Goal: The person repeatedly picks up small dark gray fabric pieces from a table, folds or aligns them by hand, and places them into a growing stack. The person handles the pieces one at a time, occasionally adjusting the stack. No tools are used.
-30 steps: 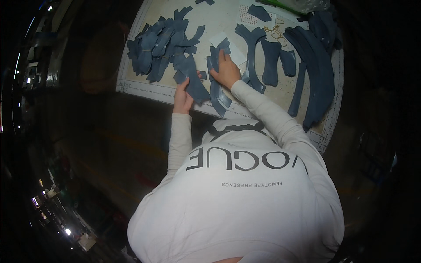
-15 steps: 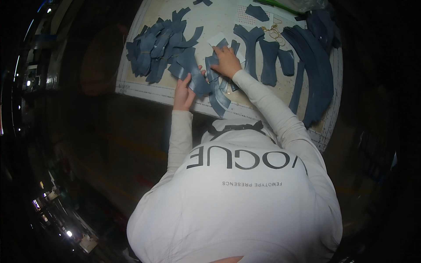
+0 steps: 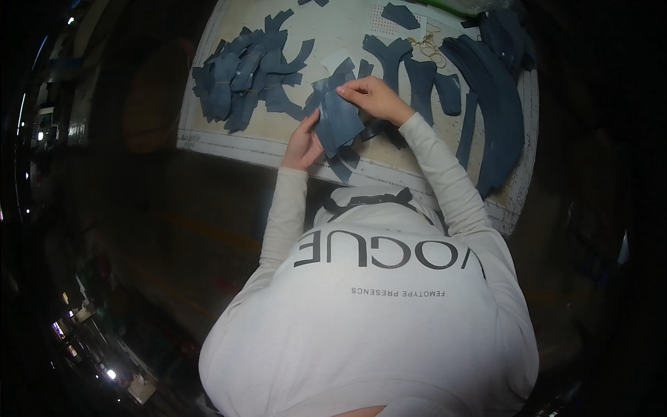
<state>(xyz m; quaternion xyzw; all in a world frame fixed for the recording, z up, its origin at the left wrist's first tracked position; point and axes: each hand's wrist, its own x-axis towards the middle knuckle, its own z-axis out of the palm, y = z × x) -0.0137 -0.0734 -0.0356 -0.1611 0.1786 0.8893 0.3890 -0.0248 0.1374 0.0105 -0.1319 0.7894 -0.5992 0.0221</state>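
Observation:
Blue cut fabric pieces (image 3: 339, 119) are held over the near part of the worktable, between my two hands. My left hand (image 3: 303, 144) grips them by their left edge, thumb on top. With a pinch at the upper right, my right hand (image 3: 375, 99) takes hold of the same pieces. Beneath them lie more blue pieces, partly hidden, and one narrow strip (image 3: 338, 170) pokes out toward the near edge. To the left sits a loose heap of curved blue pieces (image 3: 243, 76), some tied in bundles.
On the right lie a forked stack (image 3: 390, 55), shorter stacks (image 3: 422, 87) and long curved strips (image 3: 497, 115). Farther back are a printed sheet (image 3: 384, 26), yellowish loops of string (image 3: 427, 50) and a green-edged item (image 3: 448, 7). The table's white edge (image 3: 257, 157) runs before me.
My left hand has moved right with its blue piece, bringing it over the middle pieces. My right hand has shifted from the tabletop pieces to pinch the held ones.

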